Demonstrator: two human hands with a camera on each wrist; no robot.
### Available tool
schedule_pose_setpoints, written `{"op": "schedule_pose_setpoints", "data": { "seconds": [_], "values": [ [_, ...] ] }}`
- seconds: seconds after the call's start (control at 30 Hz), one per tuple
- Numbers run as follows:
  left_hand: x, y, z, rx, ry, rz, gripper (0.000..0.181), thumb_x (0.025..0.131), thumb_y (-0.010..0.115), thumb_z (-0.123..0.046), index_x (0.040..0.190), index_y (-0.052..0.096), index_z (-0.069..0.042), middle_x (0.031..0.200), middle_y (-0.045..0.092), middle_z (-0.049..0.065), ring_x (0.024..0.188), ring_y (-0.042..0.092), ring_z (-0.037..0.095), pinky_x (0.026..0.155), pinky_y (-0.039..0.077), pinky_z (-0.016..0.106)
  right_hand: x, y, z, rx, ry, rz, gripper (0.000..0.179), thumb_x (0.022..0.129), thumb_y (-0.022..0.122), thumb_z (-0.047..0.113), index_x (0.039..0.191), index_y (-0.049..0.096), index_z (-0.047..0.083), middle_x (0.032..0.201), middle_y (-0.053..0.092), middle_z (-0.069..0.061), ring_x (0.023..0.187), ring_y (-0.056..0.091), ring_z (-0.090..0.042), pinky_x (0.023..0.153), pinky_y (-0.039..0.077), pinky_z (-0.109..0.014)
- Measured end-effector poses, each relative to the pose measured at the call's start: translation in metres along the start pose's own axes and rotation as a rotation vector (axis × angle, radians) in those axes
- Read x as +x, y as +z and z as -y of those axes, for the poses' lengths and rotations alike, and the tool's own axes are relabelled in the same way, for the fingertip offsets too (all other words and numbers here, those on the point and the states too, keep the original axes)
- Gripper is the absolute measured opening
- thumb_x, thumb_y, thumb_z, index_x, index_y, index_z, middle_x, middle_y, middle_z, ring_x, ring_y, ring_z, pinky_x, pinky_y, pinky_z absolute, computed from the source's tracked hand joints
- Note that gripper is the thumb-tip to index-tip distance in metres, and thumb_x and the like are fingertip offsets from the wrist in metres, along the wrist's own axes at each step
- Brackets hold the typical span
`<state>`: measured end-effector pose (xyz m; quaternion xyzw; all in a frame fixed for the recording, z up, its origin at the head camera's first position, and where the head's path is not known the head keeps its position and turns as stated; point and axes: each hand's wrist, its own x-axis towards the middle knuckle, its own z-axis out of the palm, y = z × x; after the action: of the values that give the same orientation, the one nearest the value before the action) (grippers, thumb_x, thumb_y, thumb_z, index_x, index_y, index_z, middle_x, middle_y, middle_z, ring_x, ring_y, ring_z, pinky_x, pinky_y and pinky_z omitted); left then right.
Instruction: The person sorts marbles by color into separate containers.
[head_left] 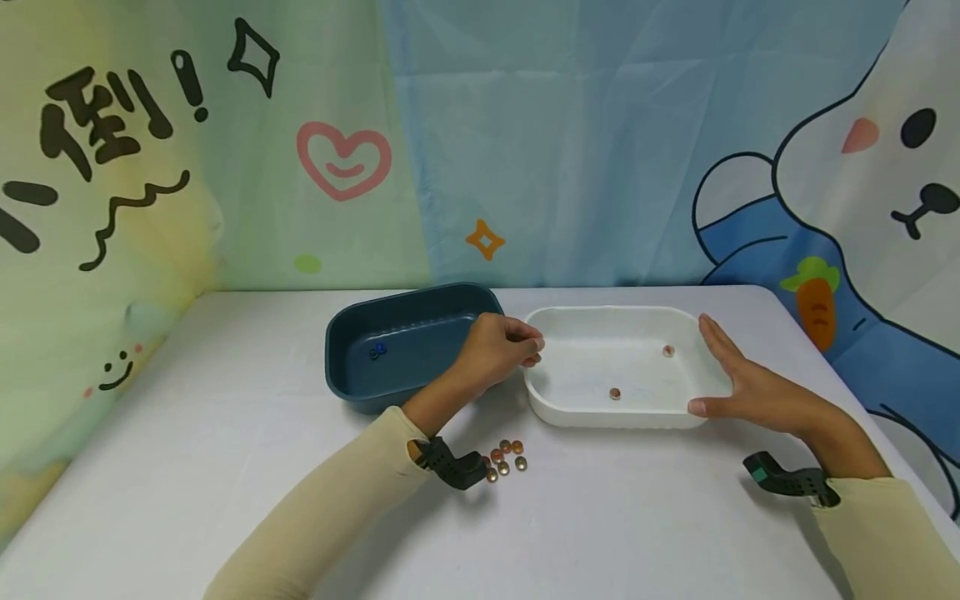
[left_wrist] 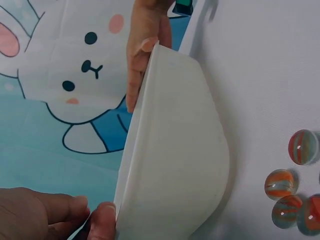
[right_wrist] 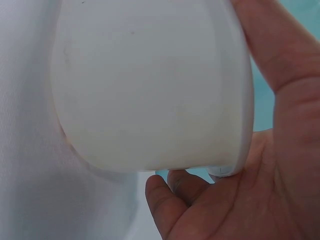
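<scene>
My left hand (head_left: pixel 501 346) is at the left end of a white tray (head_left: pixel 592 418), its curled fingertips right at the rim. Thumb and forefinger come close together in the left wrist view, with a dark patch between them; I cannot tell whether they hold anything. At the tray's right end my right hand (head_left: pixel 757 400) rests with straight fingers spread along the end wall and its thumb at the near corner. Inside the tray lie two small brownish-orange marbles, one nearer the front (head_left: pixel 615 393), the other further back (head_left: pixel 668 351).
Left of the white tray stands a dark blue tray (head_left: pixel 341 354), holding a few small dark blue marbles (head_left: pixel 378 351). Several orange-streaked glass marbles (head_left: pixel 504 457) lie loose on the white tabletop (head_left: pixel 600 517) by the left wrist. A printed cloth (head_left: pixel 555 150) hangs behind the table.
</scene>
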<state>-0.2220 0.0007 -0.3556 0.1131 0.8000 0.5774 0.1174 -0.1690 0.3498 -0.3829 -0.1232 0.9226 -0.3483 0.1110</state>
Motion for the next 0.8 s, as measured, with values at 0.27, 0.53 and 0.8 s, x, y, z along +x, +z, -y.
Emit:
{"op": "schedule_pose_setpoints", "data": {
  "seconds": [0.27,0.53,0.8],
  "values": [
    [-0.018,-0.012,0.000,0.156,0.099,0.011,0.014,0.093,0.067,-0.011,0.100,0.074,-0.001,0.081,0.070,0.002,0.074,0.065,0.011,0.063,0.052,0.025,0.001,-0.004,0.002,0.013,-0.021,-0.003,0.119,0.081,0.077,0.031,0.153,-0.018,0.023,0.157,-0.027,-0.002,0.142,-0.018,-0.043,0.089,0.015,-0.079],
    [-0.041,-0.016,0.009,0.245,0.218,0.051,0.014,0.090,0.066,-0.004,0.099,0.075,-0.001,0.084,0.071,0.002,0.072,0.062,0.008,0.061,0.050,0.021,0.000,-0.002,-0.001,0.006,0.006,0.004,0.120,0.081,0.077,0.033,0.152,-0.019,0.028,0.157,-0.027,-0.003,0.141,-0.016,-0.046,0.086,0.016,-0.081],
    [-0.057,-0.021,0.025,0.305,0.237,0.100,0.011,0.090,0.066,-0.003,0.094,0.075,-0.001,0.082,0.069,-0.001,0.072,0.061,0.007,0.061,0.050,0.021,0.000,-0.001,0.001,0.000,0.005,0.007,0.118,0.082,0.075,0.034,0.151,-0.020,0.031,0.157,-0.028,-0.003,0.140,-0.013,-0.049,0.086,0.017,-0.081]
  ]
}}
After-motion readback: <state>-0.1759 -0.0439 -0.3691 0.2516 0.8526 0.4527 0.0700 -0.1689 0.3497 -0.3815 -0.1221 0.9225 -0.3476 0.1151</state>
